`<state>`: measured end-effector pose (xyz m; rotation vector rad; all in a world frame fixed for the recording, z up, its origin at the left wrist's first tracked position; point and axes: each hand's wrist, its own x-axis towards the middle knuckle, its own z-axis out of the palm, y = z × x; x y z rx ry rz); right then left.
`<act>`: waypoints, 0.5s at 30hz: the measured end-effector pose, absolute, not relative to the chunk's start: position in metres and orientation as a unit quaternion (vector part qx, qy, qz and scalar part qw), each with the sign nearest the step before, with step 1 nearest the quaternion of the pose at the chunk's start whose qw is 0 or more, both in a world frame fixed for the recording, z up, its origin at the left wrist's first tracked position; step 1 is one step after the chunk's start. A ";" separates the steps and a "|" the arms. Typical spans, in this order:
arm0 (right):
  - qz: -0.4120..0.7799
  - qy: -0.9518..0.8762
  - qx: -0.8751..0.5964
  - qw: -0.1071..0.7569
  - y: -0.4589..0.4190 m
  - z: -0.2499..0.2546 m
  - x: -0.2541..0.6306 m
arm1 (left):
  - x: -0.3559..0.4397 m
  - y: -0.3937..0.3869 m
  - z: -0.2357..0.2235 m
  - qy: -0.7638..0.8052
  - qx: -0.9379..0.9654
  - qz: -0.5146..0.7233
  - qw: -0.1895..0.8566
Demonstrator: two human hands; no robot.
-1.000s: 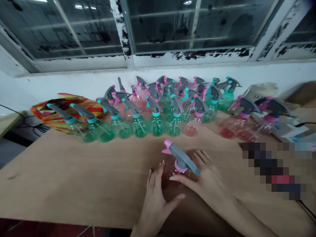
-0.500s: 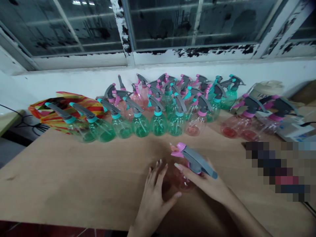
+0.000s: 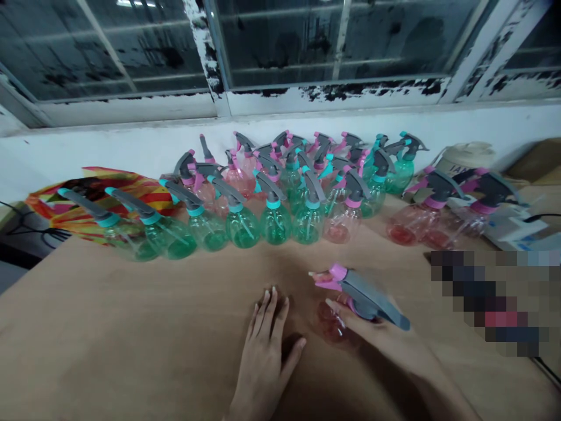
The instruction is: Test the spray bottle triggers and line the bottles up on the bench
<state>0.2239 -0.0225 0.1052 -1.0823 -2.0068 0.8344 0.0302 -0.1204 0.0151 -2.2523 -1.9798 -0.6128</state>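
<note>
My right hand (image 3: 372,336) is wrapped round a clear pink spray bottle (image 3: 335,318) with a grey trigger head and pink nozzle (image 3: 363,292), holding it just over the wooden table (image 3: 131,333), tilted to the right. My left hand (image 3: 265,351) lies flat on the table to the left of the bottle, fingers stretched out and empty. Beyond them stand rows of green spray bottles (image 3: 239,225) and pink spray bottles (image 3: 342,222) along the wall.
A red and yellow striped bag (image 3: 83,199) lies at the back left. More pink bottles (image 3: 416,222) and a white box (image 3: 512,225) sit at the right. A blurred patch covers the right edge. Windows run above the white wall.
My right hand has carried the pink bottle to the right, away from my left hand. My left hand has let go of it and now lies flat on the table.
</note>
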 end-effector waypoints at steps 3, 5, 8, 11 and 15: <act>0.380 -0.761 -0.399 0.342 -0.022 0.106 0.225 | 0.029 -0.120 0.014 -0.644 -0.738 -0.194 0.049; 0.403 -0.762 -0.383 0.331 -0.022 0.109 0.226 | 0.029 -0.120 0.013 -0.640 -0.742 -0.192 0.056; 0.415 -0.772 -0.371 0.307 -0.022 0.116 0.229 | 0.029 -0.120 0.013 -0.638 -0.743 -0.193 0.060; 0.391 -0.776 -0.376 0.323 -0.022 0.120 0.230 | 0.029 -0.120 0.013 -0.641 -0.740 -0.195 0.058; 0.380 -0.749 -0.404 0.363 -0.024 0.116 0.227 | 0.029 -0.121 0.014 -0.641 -0.739 -0.199 0.057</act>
